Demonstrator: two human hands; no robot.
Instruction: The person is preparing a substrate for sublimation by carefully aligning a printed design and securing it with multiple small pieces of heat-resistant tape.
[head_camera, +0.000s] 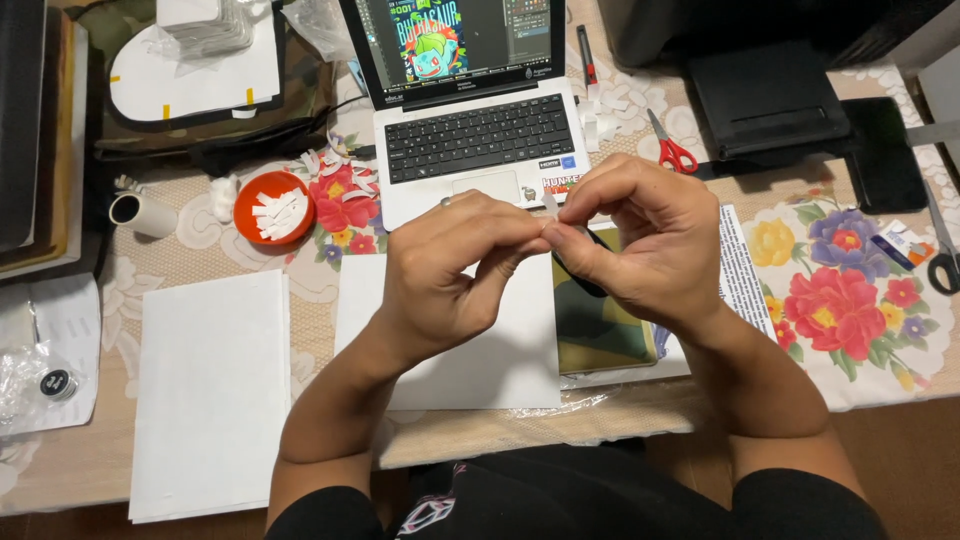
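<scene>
Floral tablecloth (850, 330); both hands (545, 235) pinch small white strip (549, 203).

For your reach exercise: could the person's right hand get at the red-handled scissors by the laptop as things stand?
Probably yes. The red-handled scissors lie uncovered on the tablecloth just beyond the right hand, nothing between them; but both hands are pinching a small white strip.

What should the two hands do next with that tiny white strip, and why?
Probably peel the small white strip apart at its end. Both hands, left hand and right hand, pinch it between fingertips above the camouflage piece on the white sheet. Many similar strips lie in the orange bowl, so it looks like a backing is being picked off. That is only a guess.
</scene>
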